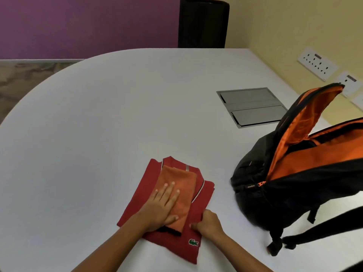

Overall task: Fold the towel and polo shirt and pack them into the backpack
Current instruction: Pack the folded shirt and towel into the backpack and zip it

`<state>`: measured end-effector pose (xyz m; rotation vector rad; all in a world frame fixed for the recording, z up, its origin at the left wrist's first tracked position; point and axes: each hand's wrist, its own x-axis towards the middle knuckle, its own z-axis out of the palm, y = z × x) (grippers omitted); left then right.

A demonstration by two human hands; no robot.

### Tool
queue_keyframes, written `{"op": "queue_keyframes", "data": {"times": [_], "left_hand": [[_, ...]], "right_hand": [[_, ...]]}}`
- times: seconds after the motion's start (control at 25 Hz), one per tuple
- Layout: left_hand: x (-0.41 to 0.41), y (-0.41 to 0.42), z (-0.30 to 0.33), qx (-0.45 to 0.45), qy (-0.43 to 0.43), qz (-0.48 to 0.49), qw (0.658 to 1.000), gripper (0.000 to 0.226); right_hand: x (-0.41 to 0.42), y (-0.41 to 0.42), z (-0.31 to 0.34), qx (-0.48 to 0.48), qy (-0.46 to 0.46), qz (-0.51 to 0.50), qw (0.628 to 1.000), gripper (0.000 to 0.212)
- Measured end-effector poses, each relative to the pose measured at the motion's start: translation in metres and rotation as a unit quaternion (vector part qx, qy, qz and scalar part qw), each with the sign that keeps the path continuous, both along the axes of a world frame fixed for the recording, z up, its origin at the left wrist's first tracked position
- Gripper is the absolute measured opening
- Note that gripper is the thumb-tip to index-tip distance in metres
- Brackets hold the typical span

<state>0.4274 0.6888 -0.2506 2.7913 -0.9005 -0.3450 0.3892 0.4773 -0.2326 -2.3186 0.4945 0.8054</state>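
Left hand [164,205] fingers lie flat on the orange towel [177,195]; right hand [208,222] fingers pinch the red polo shirt [172,237]. Lift both together, level.

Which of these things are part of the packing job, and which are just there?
Job: orange towel, red polo shirt, open backpack, left hand, right hand.
Just there: table's cable hatch, wall sockets, black chair.

Soft even light, faint shadows, wide-angle bending at edges.

White table [98,124] – purple wall [78,22], yellow wall [294,22], black chair [203,24].
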Motion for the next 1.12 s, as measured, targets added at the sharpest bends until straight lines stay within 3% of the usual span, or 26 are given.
{"op": "queue_keyframes", "data": {"times": [0.08, 0.16, 0.24, 0.32, 0.4, 0.48, 0.52, 0.6, 0.76, 1.12], "left_hand": [[0.016, 0.014, 0.001, 0.018, -0.033, -0.091, 0.995, 0.086], [0.03, 0.023, 0.006, 0.044, -0.042, -0.147, 0.987, 0.089], [0.038, 0.028, 0.007, 0.07, -0.032, -0.173, 0.982, 0.094], [0.04, 0.024, 0.009, 0.079, -0.002, -0.18, 0.98, 0.098], [0.03, 0.01, 0.015, 0.067, 0.086, -0.12, 0.987, 0.099], [0.018, -0.009, 0.028, 0.018, 0.152, -0.002, 0.988, 0.085], [0.011, -0.019, 0.028, -0.01, 0.152, 0.054, 0.987, 0.075], [-0.002, -0.029, 0.023, -0.052, 0.073, 0.135, 0.987, 0.063], [-0.014, -0.024, 0.007, -0.029, 0.038, 0.136, 0.99, 0.062], [-0.02, -0.025, -0.01, -0.036, -0.034, 0.119, 0.992, 0.066]], "right_hand": [[-0.022, 0.005, -0.005, 0.099, 0.05, -0.061, 0.992, 0.044], [-0.034, 0.008, -0.001, 0.191, 0.121, -0.081, 0.971, 0.034], [-0.03, -0.002, 0.015, 0.203, 0.177, -0.039, 0.962, 0.026], [-0.013, -0.025, 0.026, 0.156, 0.208, 0.029, 0.965, 0.026], [0.014, -0.052, 0.035, 0.097, 0.176, 0.082, 0.976, 0.029], [0.043, -0.07, 0.046, 0.06, 0.05, 0.056, 0.995, 0.031], [0.057, -0.072, 0.05, 0.061, -0.022, 0.02, 0.998, 0.034], [0.081, -0.067, 0.051, 0.068, -0.095, -0.014, 0.993, 0.045], [0.114, -0.045, 0.029, 0.083, -0.031, 0.008, 0.996, 0.064], [0.146, -0.023, 0.024, 0.221, 0.1, 0.042, 0.969, 0.062]]}}
